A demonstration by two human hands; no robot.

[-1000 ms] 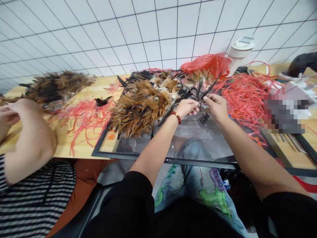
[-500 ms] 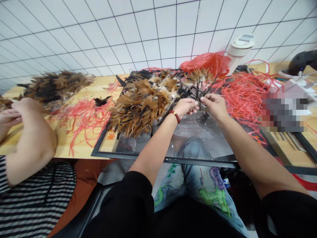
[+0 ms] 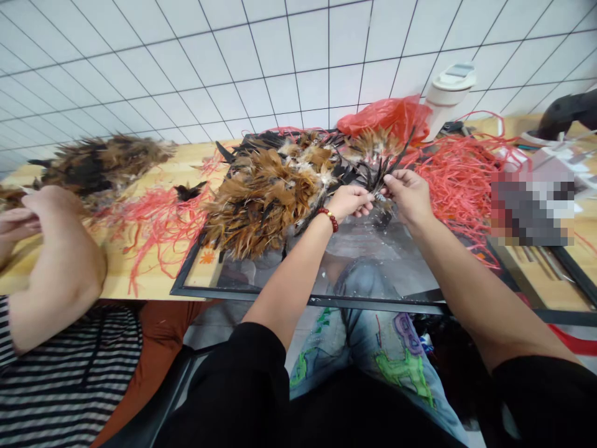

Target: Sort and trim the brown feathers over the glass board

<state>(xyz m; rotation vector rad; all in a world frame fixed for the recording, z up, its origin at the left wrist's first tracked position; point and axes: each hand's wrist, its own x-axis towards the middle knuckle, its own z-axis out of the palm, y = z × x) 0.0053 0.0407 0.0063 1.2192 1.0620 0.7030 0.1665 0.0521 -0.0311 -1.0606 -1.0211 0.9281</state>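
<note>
Dark, slender feathers point(image 3: 383, 169) fan upward between my two hands, above a framed glass panel point(image 3: 373, 252). My left hand point(image 3: 351, 202), with a red bead bracelet at the wrist, pinches their lower ends. Close beside it, my right hand point(image 3: 409, 194) has thumb and forefinger closed on the feathers too; how many it grips cannot be made out. A big heap of brown feathers point(image 3: 265, 193) lies left of my hands. Behind the hands sits a smaller tuft of tan feathers point(image 3: 373, 142).
Red plastic strips point(image 3: 454, 177) lie tangled at right, with more red strips point(image 3: 161, 218) at left. A red plastic bag point(image 3: 385, 118) and a white tumbler point(image 3: 448, 96) stand by the tiled wall. At far left are another person's arm point(image 3: 69, 249) and another feather pile point(image 3: 100, 162).
My right hand has shifted slightly right and up, a little farther from my left hand. The feathers between them look more spread. My left hand has barely moved.
</note>
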